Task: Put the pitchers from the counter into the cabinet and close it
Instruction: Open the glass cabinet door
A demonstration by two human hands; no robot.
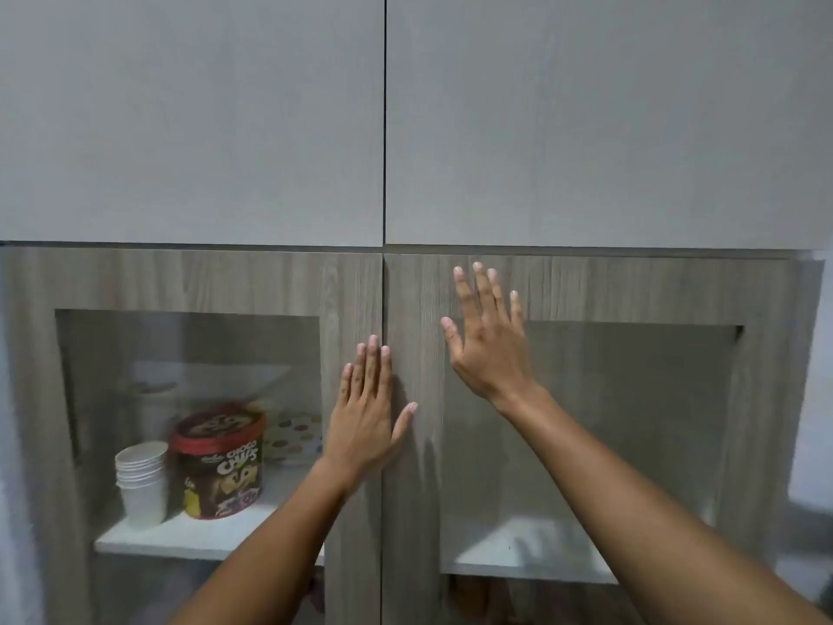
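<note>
The wood-grain cabinet has two glass-paned doors, the left door [189, 277] and the right door [631, 286], and both stand shut with a thin seam between them. My left hand [367, 412] lies flat with fingers together on the left door's inner frame beside the seam. My right hand [489, 336] is spread open against the right door's frame, higher up. Neither hand holds anything. No pitcher shows in the frame; behind the right pane I make out only a blurred white shelf [532, 552].
Behind the left pane a stack of white paper cups [142, 482], a Choco Chips tub [218, 462] and a dotted container [293, 437] stand on a white shelf. Two plain grey upper doors [586, 119] are shut above. A pale wall [818, 399] runs along the right.
</note>
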